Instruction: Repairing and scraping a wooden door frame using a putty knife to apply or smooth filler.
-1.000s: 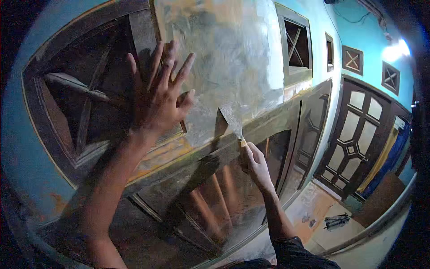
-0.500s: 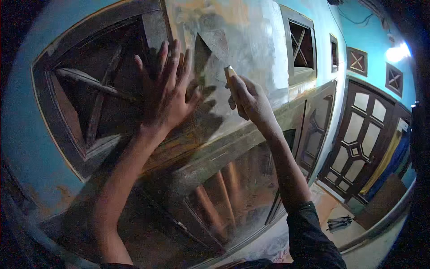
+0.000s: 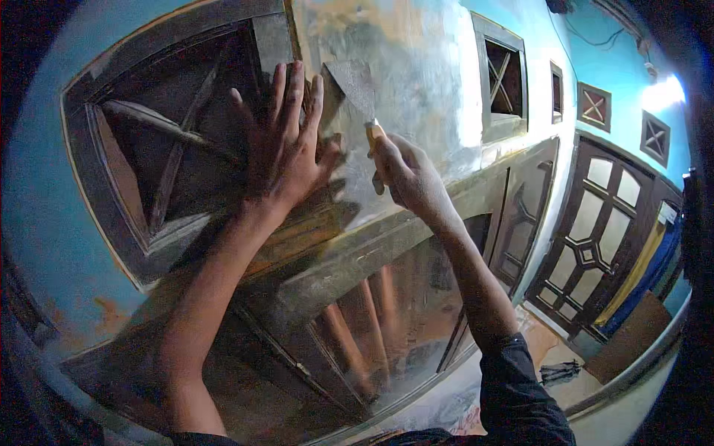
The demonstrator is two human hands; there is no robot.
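In my right hand (image 3: 405, 167) is a putty knife (image 3: 355, 85), gripped by its light wooden handle. Its broad, greyish blade points up and left, at the patchy grey-and-tan wall (image 3: 424, 67); whether the edge touches the wall I cannot tell. My left hand (image 3: 286, 141) is spread, fingers up, beside the dark wooden frame of the vent opening (image 3: 271, 44). Nothing is in it. Its shadow falls on the wall to its right and partly hides the surface there.
A weathered wooden ledge (image 3: 379, 256) runs below the wall patch, above a dark glass window (image 3: 387, 327). Farther right are a smaller vent (image 3: 502, 78), a panelled door (image 3: 595, 230), hanging cloths (image 3: 632, 275) and a bright lamp (image 3: 662, 94). A dark folded item (image 3: 559, 373) lies on the floor.
The putty knife and my right hand have shifted slightly left and down, and more of the blade and handle shows. My left hand has moved slightly right, still spread.
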